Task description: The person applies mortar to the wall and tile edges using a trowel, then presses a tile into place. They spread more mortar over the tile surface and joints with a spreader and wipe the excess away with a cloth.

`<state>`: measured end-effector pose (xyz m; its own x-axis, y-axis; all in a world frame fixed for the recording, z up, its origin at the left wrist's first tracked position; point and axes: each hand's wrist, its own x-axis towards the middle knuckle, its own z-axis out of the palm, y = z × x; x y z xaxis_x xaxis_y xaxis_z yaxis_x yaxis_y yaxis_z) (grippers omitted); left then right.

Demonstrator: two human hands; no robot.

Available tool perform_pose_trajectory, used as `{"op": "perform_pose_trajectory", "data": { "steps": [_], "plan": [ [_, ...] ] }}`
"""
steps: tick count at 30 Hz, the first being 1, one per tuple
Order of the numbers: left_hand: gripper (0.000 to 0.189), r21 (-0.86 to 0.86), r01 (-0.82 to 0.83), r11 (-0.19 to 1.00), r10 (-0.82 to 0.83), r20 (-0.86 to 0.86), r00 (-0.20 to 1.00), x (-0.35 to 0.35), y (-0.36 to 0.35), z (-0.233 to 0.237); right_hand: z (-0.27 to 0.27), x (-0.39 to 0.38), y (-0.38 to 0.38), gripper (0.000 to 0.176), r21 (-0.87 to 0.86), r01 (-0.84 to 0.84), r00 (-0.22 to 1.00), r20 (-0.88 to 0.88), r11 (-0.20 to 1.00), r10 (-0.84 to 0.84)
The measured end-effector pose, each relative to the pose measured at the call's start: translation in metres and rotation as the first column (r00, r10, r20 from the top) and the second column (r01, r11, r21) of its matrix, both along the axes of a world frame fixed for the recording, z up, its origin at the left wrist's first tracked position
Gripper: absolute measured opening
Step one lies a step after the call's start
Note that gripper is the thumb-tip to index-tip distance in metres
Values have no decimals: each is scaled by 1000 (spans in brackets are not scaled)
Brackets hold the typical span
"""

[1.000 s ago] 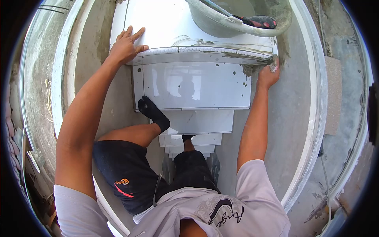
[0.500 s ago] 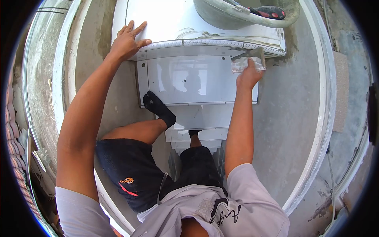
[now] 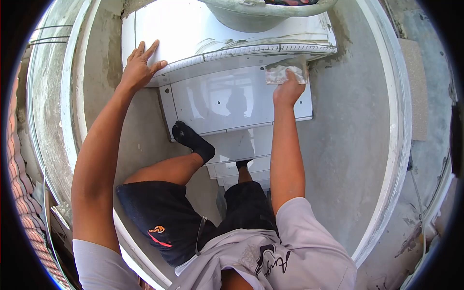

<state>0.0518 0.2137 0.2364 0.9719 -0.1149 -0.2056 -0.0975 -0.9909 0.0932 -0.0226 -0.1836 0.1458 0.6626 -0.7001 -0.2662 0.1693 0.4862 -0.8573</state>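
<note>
My left hand (image 3: 137,70) rests with fingers spread on the white tiled top step (image 3: 174,26), near its front left corner. Ridged white edging (image 3: 232,51) runs along the front of that step, with grey paste smeared on the tile behind it. In my right hand (image 3: 289,91) is a flat scraper (image 3: 276,75) coated with whitish paste. It is just under the edging, toward the right end; whether its blade touches the step cannot be made out. Above it, a grey-green bucket (image 3: 251,21) sits on the top step, holding something with a red and black handle (image 3: 292,2).
Glossy white tiled steps (image 3: 208,104) descend toward me. My black-socked foot (image 3: 192,140) stands on one at the left; the other foot is lower. Bare cement walls (image 3: 348,135) rise on both sides, capped by pale ledges (image 3: 398,125).
The view has shifted, so the top step and bucket sit higher and further left. My right hand and the scraper are slightly lower and further left relative to the edging. My left hand stays put.
</note>
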Motion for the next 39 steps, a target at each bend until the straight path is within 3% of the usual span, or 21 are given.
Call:
{"op": "perform_pose_trajectory", "data": {
  "steps": [1, 3, 6, 11, 13, 15, 17, 18, 19, 21, 24, 25, 26, 29, 31, 32, 33, 35, 36, 37, 39],
  "plan": [
    [80, 0, 4, 1000, -4, -2, 1000, -2, 0, 1, -1, 5, -40, 46, 120, 70, 997, -25, 990, -68],
    [79, 0, 4, 1000, -4, -3, 1000, -2, -1, 2, -25, 19, -105, 49, -101, 98, 990, -94, 990, -108],
    [80, 5, 1, 1000, -1, -3, 1000, -2, -4, 4, -21, 37, -124, 51, -174, 136, 982, -108, 975, -156],
    [78, -15, -5, 1000, 4, -17, 1000, -2, -5, 5, 12, 22, -38, 57, -47, 21, 1000, 9, 999, -20],
    [79, -17, -11, 1000, 11, -28, 1000, -3, -7, 8, 4, 8, 22, 52, -83, -86, 996, 14, 993, 88],
    [79, -12, -7, 1000, 7, -30, 1000, -2, -6, 6, -3, -6, 90, 47, -282, -197, 980, -57, 939, 189],
    [80, -5, -5, 1000, 5, -22, 1000, -2, -3, 3, -7, -16, 123, 44, -302, -243, 970, -49, 922, 239],
    [81, 10, -1, 1000, 1, -13, 1000, -1, -2, 0, 16, -19, 124, 44, -92, -210, 978, -38, 973, 207],
    [81, 22, 0, 1000, 0, -5, 1000, -1, -4, 2, 20, -16, 117, 51, -78, -142, 989, 30, 987, 145],
    [81, -38, -1, 999, 1, -20, 1000, -3, -3, 4, 42, -11, 105, 58, 56, -2, 999, -52, 998, 5],
    [81, -42, -6, 999, 5, -13, 1000, -2, -4, 5, 22, 11, 139, 58, -489, -99, 974, -228, 866, -17],
    [81, -40, -14, 999, 13, -19, 1000, -4, -5, 5, 24, 8, 163, 55, -468, -114, 980, -199, 877, 21],
    [81, -40, -21, 999, 20, -21, 1000, -3, -6, 6, 17, -2, 184, 53, -553, -168, 980, -187, 816, 75],
    [81, -49, -25, 998, 24, -21, 1000, -3, -5, 5, 12, -24, 180, 52, -526, -262, 964, -181, 809, 195],
    [81, -69, -15, 998, 15, 2, 1000, -2, -5, 6, 28, -14, 134, 49, -148, -113, 986, -140, 982, 92],
    [80, -80, -11, 997, 12, 8, 1000, -6, -4, 5, 57, -5, 118, 49, -52, -34, 979, -201, 998, 23],
    [81, -56, -13, 998, 14, 6, 1000, -8, -2, 2, 47, -2, 122, 49, -277, -61, 979, -204, 959, 4],
    [84, -8, -6, 1000, 6, 24, 1000, -4, -2, 0, 16, 8, 133, 50, -673, -85, 984, -171, 734, -43],
    [84, 7, -11, 1000, 11, 24, 1000, -4, -2, -2, 11, -2, 151, 52, -682, -171, 983, -169, 711, 74],
    [84, 8, -11, 1000, 11, 26, 1000, -2, -2, -1, 5, -16, 168, 53, -761, -285, 959, -222, 583, 178],
    [84, 15, -13, 1000, 12, 19, 1000, -3, -2, -2, 2, -33, 182, 58, -798, -398, 901, -246, 452, 359]
  ]
}}
